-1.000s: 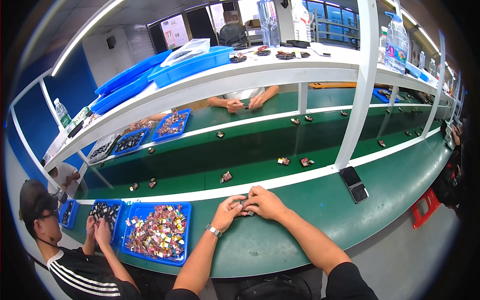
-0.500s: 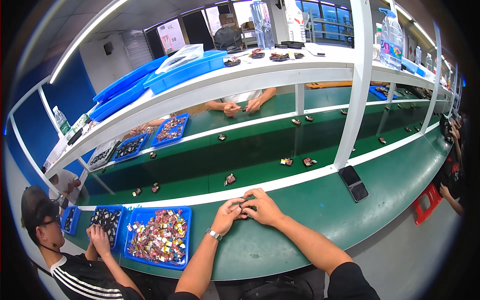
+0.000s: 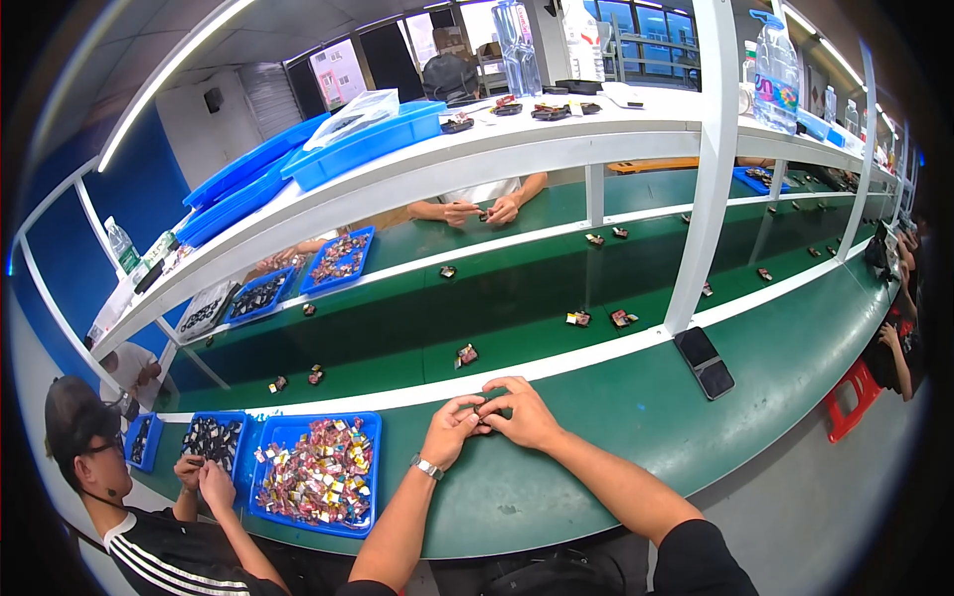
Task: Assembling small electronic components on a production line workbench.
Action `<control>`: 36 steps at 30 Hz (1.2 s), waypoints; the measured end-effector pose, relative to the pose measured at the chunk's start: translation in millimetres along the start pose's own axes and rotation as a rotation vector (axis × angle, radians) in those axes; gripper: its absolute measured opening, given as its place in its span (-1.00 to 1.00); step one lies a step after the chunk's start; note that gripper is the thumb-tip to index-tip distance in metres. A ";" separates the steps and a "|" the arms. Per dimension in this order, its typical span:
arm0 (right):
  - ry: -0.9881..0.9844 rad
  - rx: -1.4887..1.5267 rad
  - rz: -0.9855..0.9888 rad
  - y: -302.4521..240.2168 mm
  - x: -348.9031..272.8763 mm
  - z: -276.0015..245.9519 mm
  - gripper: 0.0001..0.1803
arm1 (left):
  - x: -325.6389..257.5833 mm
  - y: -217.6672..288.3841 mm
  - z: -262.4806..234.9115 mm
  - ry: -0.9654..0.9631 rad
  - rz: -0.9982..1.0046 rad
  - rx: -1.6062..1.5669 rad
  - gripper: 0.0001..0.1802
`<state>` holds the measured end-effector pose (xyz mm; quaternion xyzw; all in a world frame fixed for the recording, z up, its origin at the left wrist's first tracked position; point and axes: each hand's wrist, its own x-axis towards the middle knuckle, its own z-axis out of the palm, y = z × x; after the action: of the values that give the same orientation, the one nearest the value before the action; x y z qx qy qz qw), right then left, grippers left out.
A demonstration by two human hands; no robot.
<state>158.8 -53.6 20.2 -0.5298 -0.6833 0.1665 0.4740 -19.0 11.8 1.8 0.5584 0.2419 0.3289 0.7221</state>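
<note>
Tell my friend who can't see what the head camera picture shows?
A person's left hand and right hand meet over a small dark part at a green workbench, beside a blue tray of colourful small pieces.

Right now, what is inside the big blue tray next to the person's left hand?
The blue tray holds a heap of small parts, red, yellow and white. What lies below the top layer is covered.

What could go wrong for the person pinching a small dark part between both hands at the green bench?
1. The small dark part is pinched only by fingertips of the left hand and right hand; it might slip and drop.
2. The dark flat phone lies beside the right forearm; an elbow sweep could knock it.
</note>
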 end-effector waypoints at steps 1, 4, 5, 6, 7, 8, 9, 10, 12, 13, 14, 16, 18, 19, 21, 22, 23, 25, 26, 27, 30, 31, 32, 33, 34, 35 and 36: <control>0.001 0.000 0.000 -0.3 0.7 1.3 -0.82 | 0.2 -0.5 0.1 0.004 0.002 0.009 -0.69; -0.014 0.047 -0.026 -2.4 1.3 5.6 -0.81 | 1.5 -1.7 -2.9 0.019 0.037 -0.018 -0.69; -0.020 0.041 -0.042 -2.7 1.2 5.5 -0.80 | 0.9 -2.6 -3.6 0.019 0.036 -0.020 -0.69; -0.026 0.035 -0.061 -2.6 1.9 4.8 -0.80 | 1.4 -1.7 -3.5 0.016 0.038 -0.019 -0.69; -0.027 0.034 -0.062 -2.6 1.4 3.7 -0.80 | 1.7 -1.0 -3.0 0.013 0.041 -0.019 -0.68; -0.012 -0.008 -0.076 -2.8 0.1 2.1 -0.79 | 1.1 -1.0 -1.7 0.013 0.043 -0.019 -0.68; 0.005 -0.050 -0.089 -4.1 -0.2 1.3 -0.79 | -0.4 0.1 0.1 0.013 0.027 -0.024 -0.68; 0.006 -0.050 -0.090 -5.5 -0.2 0.9 -0.79 | -1.0 1.1 1.2 0.012 0.011 -0.029 -0.68; 0.080 -0.049 -0.116 -9.5 -0.4 -0.1 -0.82 | 0.2 1.6 0.4 0.011 0.010 -0.032 -0.68; 0.078 -0.048 -0.118 -11.6 -0.1 -0.7 -0.82 | 0.2 1.8 0.2 0.009 0.007 -0.036 -0.68; 0.095 -0.084 -0.158 -13.6 0.4 -1.3 -0.83 | 0.2 1.9 0.1 0.011 0.009 -0.036 -0.68; 0.112 -0.123 -0.197 -14.2 -0.1 -2.0 -0.85 | 0.7 4.6 4.6 0.028 0.007 -0.026 -0.68; 0.177 -0.194 -0.225 -16.1 0.4 0.2 -0.87 | 1.3 2.5 1.8 0.025 0.003 -0.021 -0.68; 0.176 -0.194 -0.227 -17.8 1.1 0.4 -0.87 | 1.1 1.6 -0.1 0.021 0.000 -0.015 -0.67; 0.198 -0.248 -0.295 -21.2 2.0 -0.9 -0.89 | 1.4 0.4 -1.2 0.021 0.000 -0.017 -0.67; 0.199 -0.249 -0.295 -21.2 1.9 -0.6 -0.89 | 1.8 0.6 -1.0 0.019 -0.002 -0.019 -0.67; 0.184 -0.282 -0.289 -20.8 1.1 0.4 -0.89 | 2.0 0.9 -0.9 0.018 0.000 -0.019 -0.67; 0.171 -0.318 -0.284 -20.0 -0.5 1.0 -0.89 | 2.3 1.8 0.0 0.021 0.003 -0.017 -0.68; 0.165 -0.364 -0.302 -19.5 -1.1 1.1 -0.88 | 2.6 2.2 0.8 0.018 0.005 -0.017 -0.68; 0.157 -0.407 -0.320 -19.4 -1.3 1.6 -0.87 | 2.2 2.3 0.8 0.019 0.003 -0.021 -0.68; 0.161 -0.418 -0.356 -20.3 -2.2 0.9 -0.85 | 1.5 2.0 0.5 0.025 -0.002 -0.015 -0.68; 0.161 -0.419 -0.355 -19.3 -2.3 1.2 -0.85 | 1.5 1.1 0.7 0.031 -0.008 -0.008 -0.68; 0.148 -0.431 -0.355 -17.8 -2.1 2.0 -0.84 | 1.9 0.0 0.0 0.030 -0.009 -0.008 -0.68; 0.137 -0.440 -0.357 -18.0 -2.5 2.7 -0.83 | 1.5 -0.2 -0.9 0.023 -0.002 -0.011 -0.68; 0.137 -0.439 -0.356 -18.3 -3.0 3.1 -0.83 | 0.9 -0.7 -1.6 0.017 0.006 -0.013 -0.68; 0.135 -0.433 -0.348 -18.8 -3.5 3.4 -0.83 | -0.2 -1.8 -1.9 0.017 0.004 -0.013 -0.68; 0.134 -0.429 -0.341 -18.7 -3.1 2.7 -0.83 | 0.0 -1.0 -0.1 0.025 0.006 -0.007 -0.68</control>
<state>146.0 -62.7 31.0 -0.5053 -0.7493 -0.0994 0.4163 -18.9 11.7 0.9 0.5526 0.2483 0.3387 0.7199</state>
